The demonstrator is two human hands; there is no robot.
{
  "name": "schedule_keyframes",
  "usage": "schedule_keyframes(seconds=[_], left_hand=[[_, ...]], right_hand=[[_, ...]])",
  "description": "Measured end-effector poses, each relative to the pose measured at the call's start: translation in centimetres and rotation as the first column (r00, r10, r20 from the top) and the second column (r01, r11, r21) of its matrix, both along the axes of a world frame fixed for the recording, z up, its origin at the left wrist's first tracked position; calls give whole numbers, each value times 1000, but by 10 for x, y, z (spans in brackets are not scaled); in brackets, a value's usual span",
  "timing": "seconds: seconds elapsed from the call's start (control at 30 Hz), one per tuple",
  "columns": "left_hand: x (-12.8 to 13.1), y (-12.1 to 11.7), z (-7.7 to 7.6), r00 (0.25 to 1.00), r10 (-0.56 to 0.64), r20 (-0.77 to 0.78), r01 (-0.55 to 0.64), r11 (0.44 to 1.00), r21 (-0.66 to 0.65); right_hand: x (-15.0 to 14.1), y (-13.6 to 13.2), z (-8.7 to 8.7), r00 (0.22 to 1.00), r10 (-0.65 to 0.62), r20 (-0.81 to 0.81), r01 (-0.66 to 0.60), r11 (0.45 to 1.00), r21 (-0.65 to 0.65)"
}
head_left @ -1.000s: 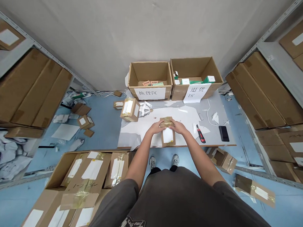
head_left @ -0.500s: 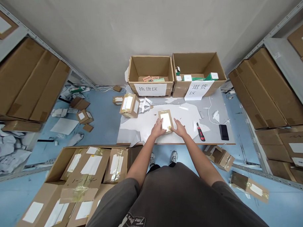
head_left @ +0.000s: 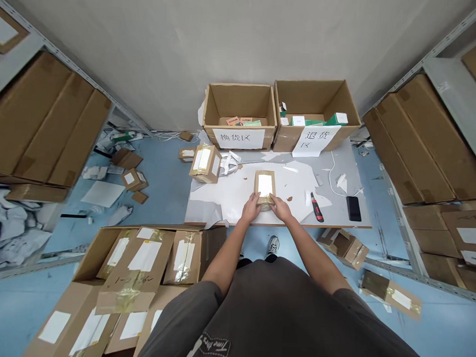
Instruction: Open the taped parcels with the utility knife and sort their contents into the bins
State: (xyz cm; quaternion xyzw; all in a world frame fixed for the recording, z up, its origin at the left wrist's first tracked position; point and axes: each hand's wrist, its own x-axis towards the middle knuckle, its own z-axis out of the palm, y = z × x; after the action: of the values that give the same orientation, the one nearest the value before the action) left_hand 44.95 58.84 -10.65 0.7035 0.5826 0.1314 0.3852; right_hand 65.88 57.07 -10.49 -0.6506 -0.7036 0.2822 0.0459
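A small brown parcel with a white label and yellowish tape lies on the white sheet of the low table, its long side pointing away from me. My left hand grips its near left corner and my right hand its near right corner, fingers curled on the near end. A red and black box cutter lies just right of my right hand.
Two open cartons with paper signs stand at the table's back. A taped parcel sits at the left edge, a black phone at the right. A large carton of parcels stands on the floor to my left; shelves flank both sides.
The parcel has been turned end for end and laid flat, label up. Both hands slid from its far end to its near end.
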Motion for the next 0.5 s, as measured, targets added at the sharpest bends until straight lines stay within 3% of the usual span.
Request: schedule_keyframes(seconds=[0.33,0.5], left_hand=[[-18,21,53,996,-5,86,-4,995,101],[-16,47,62,995,90,53,-92,995,33]], right_hand=[[3,12,55,998,-66,-3,66,989,133],[-2,41,66,993,-113,-22,114,990,86]])
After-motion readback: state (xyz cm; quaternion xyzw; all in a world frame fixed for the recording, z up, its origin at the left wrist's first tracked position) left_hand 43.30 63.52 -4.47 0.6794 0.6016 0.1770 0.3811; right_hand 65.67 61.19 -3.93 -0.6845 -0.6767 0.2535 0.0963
